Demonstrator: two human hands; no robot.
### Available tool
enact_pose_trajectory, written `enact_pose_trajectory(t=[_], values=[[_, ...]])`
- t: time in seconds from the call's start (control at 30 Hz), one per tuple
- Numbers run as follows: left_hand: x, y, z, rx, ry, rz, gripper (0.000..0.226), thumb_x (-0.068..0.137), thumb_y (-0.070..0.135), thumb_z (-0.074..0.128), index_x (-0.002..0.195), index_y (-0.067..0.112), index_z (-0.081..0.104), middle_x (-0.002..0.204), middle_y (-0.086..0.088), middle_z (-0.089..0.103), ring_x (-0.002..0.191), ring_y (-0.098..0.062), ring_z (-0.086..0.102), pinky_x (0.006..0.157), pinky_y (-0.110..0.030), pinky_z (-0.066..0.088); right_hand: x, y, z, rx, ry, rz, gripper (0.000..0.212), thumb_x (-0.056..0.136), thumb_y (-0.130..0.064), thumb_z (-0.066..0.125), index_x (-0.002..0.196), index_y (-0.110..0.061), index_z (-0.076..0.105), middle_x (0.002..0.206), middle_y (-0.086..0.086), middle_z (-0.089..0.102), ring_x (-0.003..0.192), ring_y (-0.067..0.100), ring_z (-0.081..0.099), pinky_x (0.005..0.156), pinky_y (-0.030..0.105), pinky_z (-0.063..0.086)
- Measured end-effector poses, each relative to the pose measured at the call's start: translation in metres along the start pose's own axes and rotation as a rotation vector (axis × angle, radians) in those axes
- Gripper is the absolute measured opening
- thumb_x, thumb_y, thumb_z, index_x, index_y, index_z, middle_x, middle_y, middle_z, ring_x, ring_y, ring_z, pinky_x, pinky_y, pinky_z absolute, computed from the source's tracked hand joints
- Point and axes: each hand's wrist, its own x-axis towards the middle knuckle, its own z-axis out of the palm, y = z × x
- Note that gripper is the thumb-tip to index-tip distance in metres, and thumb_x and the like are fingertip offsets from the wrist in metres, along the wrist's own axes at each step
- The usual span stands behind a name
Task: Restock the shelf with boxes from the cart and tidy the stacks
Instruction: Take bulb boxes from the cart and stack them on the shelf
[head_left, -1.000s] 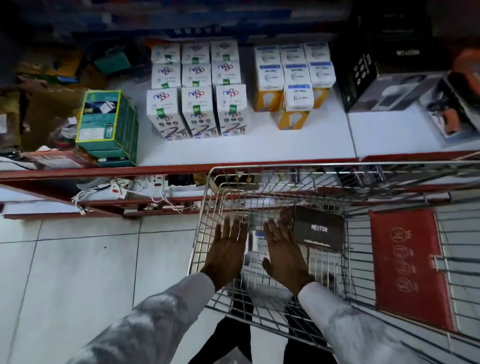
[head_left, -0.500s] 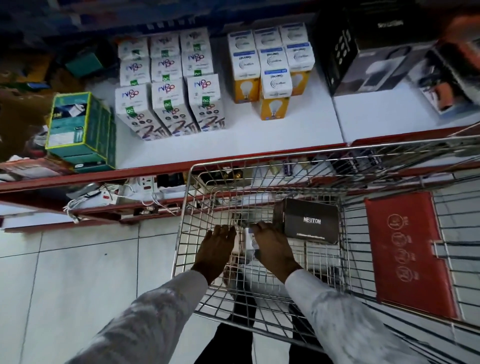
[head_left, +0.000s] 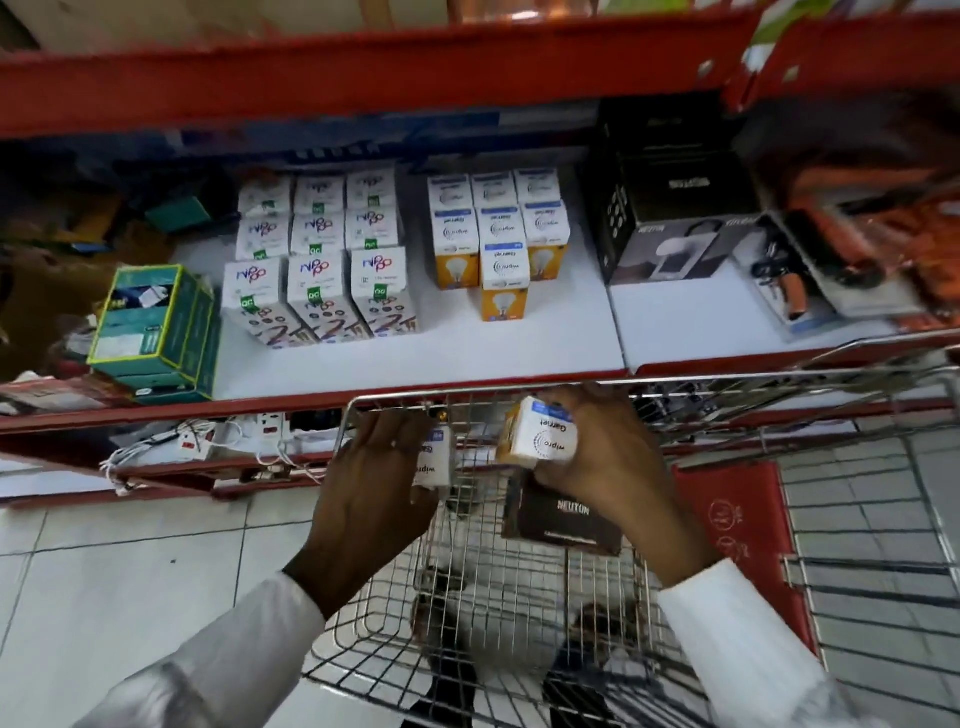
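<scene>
My left hand (head_left: 376, 480) grips a white bulb box (head_left: 435, 463) above the wire cart (head_left: 519, 613). In my right hand (head_left: 605, 457) is a second white-and-orange bulb box (head_left: 540, 434), raised to the cart's front rim. Both boxes hang just below the white shelf (head_left: 467, 348). On that shelf stand white-and-orange bulb boxes (head_left: 498, 234) in rows at the middle, with white printed boxes (head_left: 319, 249) stacked to their left. A black box (head_left: 563, 517) lies in the cart under my right hand.
A green carton (head_left: 153, 327) sits at the shelf's left end. Black appliance boxes (head_left: 670, 208) and packaged tools (head_left: 810, 260) fill the right part. A red upper shelf edge (head_left: 363, 67) overhangs. The cart's red seat flap (head_left: 737, 530) is at the right; cables lie on the lower shelf (head_left: 171, 441).
Both hands have come up out of the cart basket, each with a bulb box, to the cart's front rim. The view has tilted up toward the shelf.
</scene>
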Motion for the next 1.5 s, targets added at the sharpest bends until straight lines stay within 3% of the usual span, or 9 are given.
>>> enact_pose_trajectory(t=[0.2,0.47,0.7,0.93,1.23,1.4,1.5], values=[[0.057,0.030,-0.042,-0.027,0.155,-0.067,0.068,0.067,0.025,0.080,0.130,0.018,0.053,0.126,-0.007,0.060,0.095,-0.035,0.066,0.067,-0.043,0.057,0.041,0.011,-0.060,0.016,0.088,-0.033,0.073,0.061,-0.038,0.086,0.127,-0.030,0.056,0.115,0.000,0.060,0.106,0.023,0.047,0.078,0.033,0.043],[0.141,0.031,-0.035,-0.059,0.175,-0.177,0.069,0.069,0.020,0.078,0.132,0.018,0.050,0.131,-0.010,0.054,0.087,-0.043,0.068,0.069,-0.044,0.057,0.117,0.023,-0.079,0.006,0.204,-0.058,0.076,0.053,-0.037,0.091,0.121,-0.022,0.063,0.115,0.008,0.064,0.105,0.031,0.058,0.087,0.042,0.053],[0.186,0.019,-0.013,-0.079,0.139,-0.244,0.067,0.069,0.018,0.077,0.131,0.019,0.051,0.132,-0.009,0.054,0.096,-0.040,0.069,0.077,-0.043,0.056,0.171,0.024,-0.062,-0.095,0.179,-0.113,0.070,0.057,-0.020,0.088,0.123,-0.014,0.065,0.116,0.015,0.060,0.102,0.033,0.061,0.088,0.036,0.052],[0.201,0.015,-0.002,-0.106,0.115,-0.278,0.066,0.073,0.015,0.074,0.135,0.020,0.052,0.138,-0.010,0.051,0.104,-0.041,0.066,0.083,-0.047,0.056,0.195,0.029,-0.047,-0.091,0.138,-0.129,0.078,0.061,-0.021,0.088,0.133,-0.014,0.059,0.125,0.017,0.052,0.117,0.036,0.050,0.102,0.042,0.047],[0.196,0.022,-0.006,-0.093,0.080,-0.237,0.064,0.082,0.002,0.061,0.142,0.017,0.046,0.147,-0.011,0.051,0.108,-0.044,0.065,0.082,-0.049,0.056,0.190,0.035,-0.036,-0.104,0.148,-0.162,0.078,0.075,-0.013,0.078,0.145,-0.010,0.045,0.143,0.012,0.047,0.129,0.033,0.048,0.107,0.043,0.046],[0.173,0.030,-0.006,-0.004,0.083,-0.187,0.073,0.082,0.014,0.065,0.149,0.015,0.038,0.159,-0.012,0.035,0.120,-0.046,0.058,0.069,-0.044,0.053,0.147,0.035,-0.034,-0.141,0.195,-0.185,0.078,0.083,-0.021,0.070,0.152,-0.015,0.034,0.161,0.006,0.030,0.144,0.031,0.032,0.107,0.044,0.045],[0.138,0.042,0.000,-0.022,0.136,-0.129,0.081,0.083,0.026,0.068,0.153,0.013,0.029,0.163,-0.015,0.028,0.133,-0.043,0.047,0.082,-0.051,0.056,0.102,0.040,-0.023,-0.203,0.244,-0.185,0.080,0.086,-0.029,0.066,0.155,-0.016,0.027,0.166,0.007,0.020,0.151,0.034,0.016,0.119,0.048,0.033]])
